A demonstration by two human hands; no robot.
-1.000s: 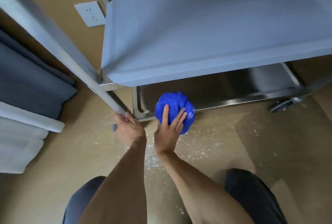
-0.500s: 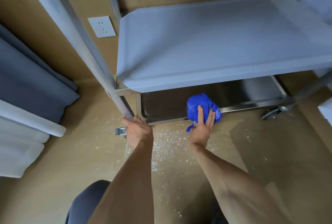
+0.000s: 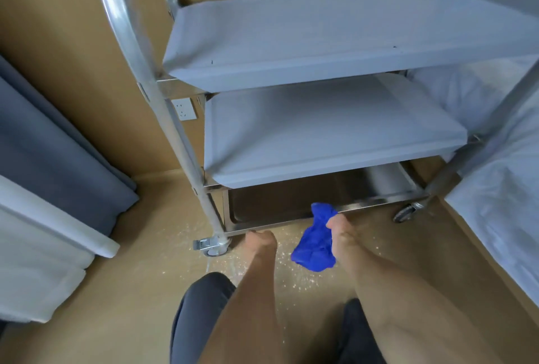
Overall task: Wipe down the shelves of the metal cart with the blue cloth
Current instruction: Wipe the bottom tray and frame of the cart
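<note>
The metal cart point(image 3: 186, 142) stands ahead with three shelves. Its top shelf point(image 3: 335, 40) and middle shelf point(image 3: 329, 136) are pale grey; the bottom shelf point(image 3: 291, 203) is bare shiny steel. My right hand point(image 3: 339, 229) grips the blue cloth point(image 3: 316, 244) at the bottom shelf's front rim, and most of the cloth hangs down loose below the hand. My left hand point(image 3: 261, 239) is curled at the same rim near the cart's front left leg; its fingers are hidden behind the knuckles.
White specks litter the tan floor point(image 3: 175, 270) in front of the cart. A braked castor point(image 3: 211, 245) sits at the left leg, another castor point(image 3: 405, 212) at the right. Dark and white curtains point(image 3: 58, 159) hang at left, white sheeting point(image 3: 501, 188) at right. A wall socket point(image 3: 184, 109) is behind.
The view has pulled back and up, so all three shelves show. My right hand has drawn the cloth off the bottom shelf to its front rim, where it now dangles. My left hand moved from the post to the rim.
</note>
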